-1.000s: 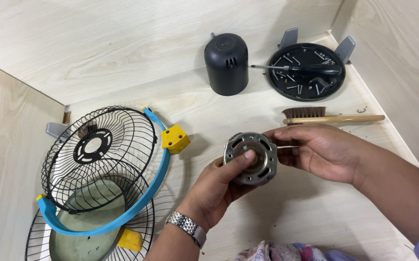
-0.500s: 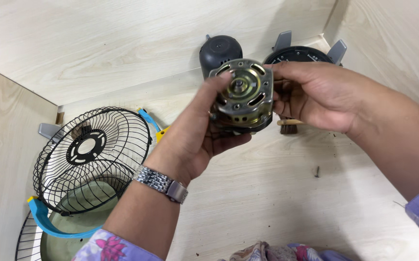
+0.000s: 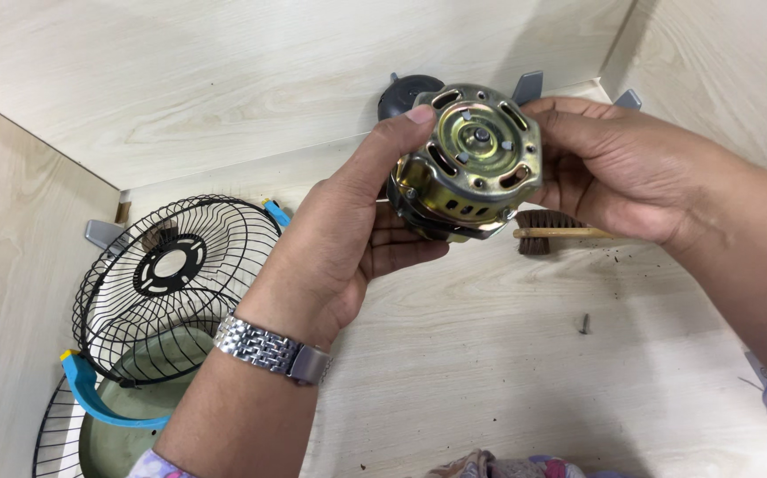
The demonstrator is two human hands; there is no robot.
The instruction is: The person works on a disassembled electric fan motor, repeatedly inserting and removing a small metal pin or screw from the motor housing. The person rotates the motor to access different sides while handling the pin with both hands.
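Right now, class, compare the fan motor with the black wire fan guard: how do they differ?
The fan motor is solid brass-coloured metal; the fan guard is open black wire. The motor is held up by the left hand and right hand; the guard lies on the table. Both are round.

Motor (image 3: 470,164) hides most of dark cover (image 3: 406,91) behind

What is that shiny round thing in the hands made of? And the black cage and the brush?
The round motor looks like metal with a yellowish plated sheen; it glints and has stamped slots. The black cage seems to be thin wire, painted or coated black. The brush appears to have a pale wooden handle and dark bristles, though their fibre is unclear.
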